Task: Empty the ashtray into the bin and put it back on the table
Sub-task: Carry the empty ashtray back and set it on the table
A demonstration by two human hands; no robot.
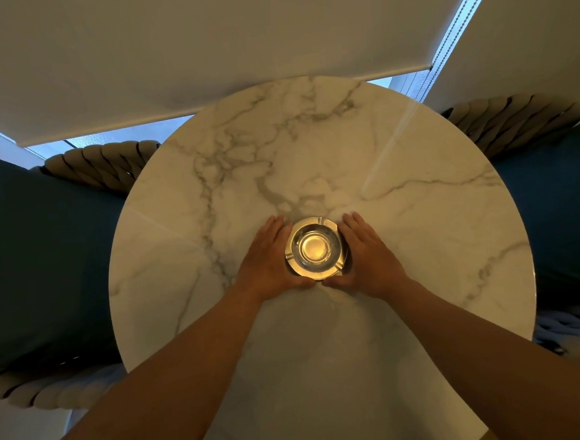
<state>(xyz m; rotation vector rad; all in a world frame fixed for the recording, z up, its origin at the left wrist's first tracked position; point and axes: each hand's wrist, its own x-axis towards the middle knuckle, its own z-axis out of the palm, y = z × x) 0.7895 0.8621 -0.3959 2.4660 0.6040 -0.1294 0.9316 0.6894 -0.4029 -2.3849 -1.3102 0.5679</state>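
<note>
A round shiny metal ashtray [314, 248] stands on the round marble table [311, 156], a little nearer than its middle. Its bowl looks empty and reflects warm light. My left hand [271, 260] cups the ashtray's left side, fingers pointing away from me. My right hand [364, 254] cups the right side the same way. Both thumbs meet at the near rim. The palms press against the ashtray, which rests on the tabletop. No bin is in view.
A woven rope chair with a dark teal cushion [40, 258] stands left of the table. A matching chair [555, 201] stands on the right. A lowered roller blind [200, 37] with a bead chain [453, 26] hangs behind the table.
</note>
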